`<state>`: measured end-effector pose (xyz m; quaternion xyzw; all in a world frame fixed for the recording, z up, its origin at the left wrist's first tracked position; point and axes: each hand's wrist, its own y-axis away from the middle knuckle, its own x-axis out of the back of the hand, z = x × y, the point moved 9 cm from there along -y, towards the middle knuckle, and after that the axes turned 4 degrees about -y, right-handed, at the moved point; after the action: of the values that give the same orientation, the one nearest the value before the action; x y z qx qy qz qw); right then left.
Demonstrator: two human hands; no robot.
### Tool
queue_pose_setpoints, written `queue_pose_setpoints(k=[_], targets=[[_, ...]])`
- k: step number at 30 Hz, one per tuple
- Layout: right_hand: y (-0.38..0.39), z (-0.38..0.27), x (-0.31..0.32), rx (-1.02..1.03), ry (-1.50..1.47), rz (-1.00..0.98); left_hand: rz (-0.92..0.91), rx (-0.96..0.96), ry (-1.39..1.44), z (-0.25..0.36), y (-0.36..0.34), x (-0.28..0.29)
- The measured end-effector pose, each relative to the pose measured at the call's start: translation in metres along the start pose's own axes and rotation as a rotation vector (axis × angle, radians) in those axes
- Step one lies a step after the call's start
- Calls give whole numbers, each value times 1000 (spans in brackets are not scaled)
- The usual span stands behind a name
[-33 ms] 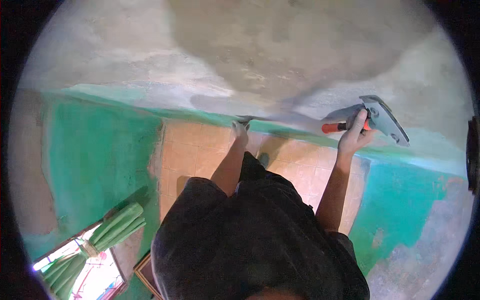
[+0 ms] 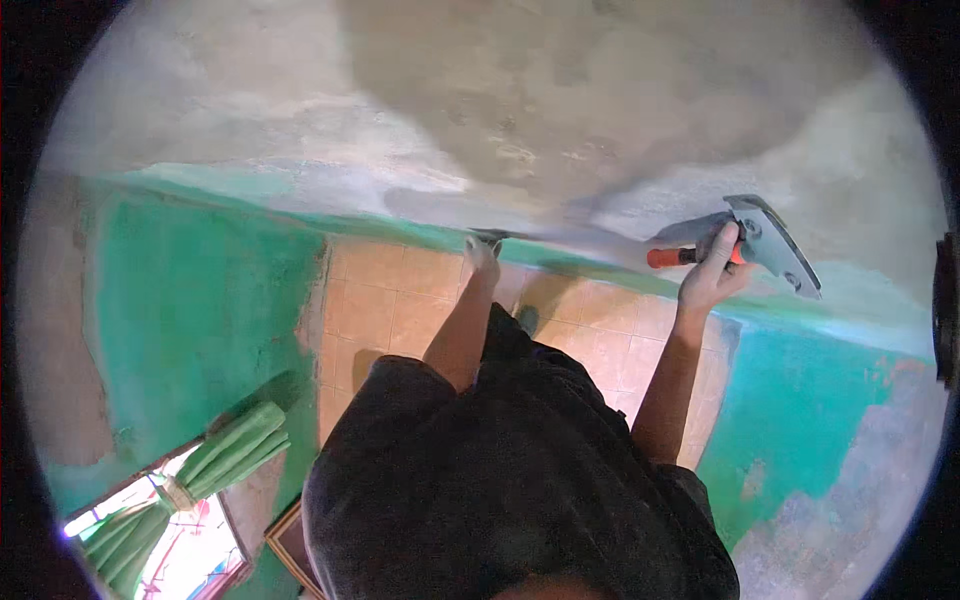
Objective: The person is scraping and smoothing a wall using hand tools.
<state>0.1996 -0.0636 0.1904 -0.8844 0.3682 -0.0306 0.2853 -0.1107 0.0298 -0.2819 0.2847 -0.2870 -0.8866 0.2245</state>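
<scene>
A wide-plate hand tool [image 2: 768, 238] is in my right hand [image 2: 712, 270], its grey plate showing two fasteners and a thin dark edge. My fingers wrap round the tool near its red-and-black handle, which points left. The plate is tilted, close to the plastered wall [image 2: 620, 90]; whether it touches cannot be made out. My left hand [image 2: 482, 262] is closed low at the wall, by the green painted strip. A small dark, thin piece shows at its fingertips, its kind hidden by the hand.
Patchy grey plaster covers the wall ahead, with shadows on it. Orange tiles [image 2: 375, 295] cover the floor below. Green painted walls [image 2: 200, 300] stand on both sides. At lower left are a bright window [image 2: 190, 540], a tied green curtain [image 2: 235, 455] and a framed piece [image 2: 290, 545].
My right hand and the tool sit very slightly lower and farther right. My left hand stays in almost the same place at the wall.
</scene>
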Motion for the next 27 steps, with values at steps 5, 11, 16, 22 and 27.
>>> queue_pose_setpoints(k=[5, 11, 16, 22, 27], targets=[[12, -7, -39, -8, -37, -94, 292, -263, 51, 35, 12, 6], [-1, -10, 2, 69, 69, 44, 25, -397, -858, 132, 176, -111], [12, -24, -63, -18, -149, -80, 278, -826, -459, 87, -94, 116], [4, -8, -20, 27, -23, 12, 199, 64, 386, 24, -97, 48], [5, -8, -18, 22, -20, 62, 47, -719, -41, 146, 105, -56]])
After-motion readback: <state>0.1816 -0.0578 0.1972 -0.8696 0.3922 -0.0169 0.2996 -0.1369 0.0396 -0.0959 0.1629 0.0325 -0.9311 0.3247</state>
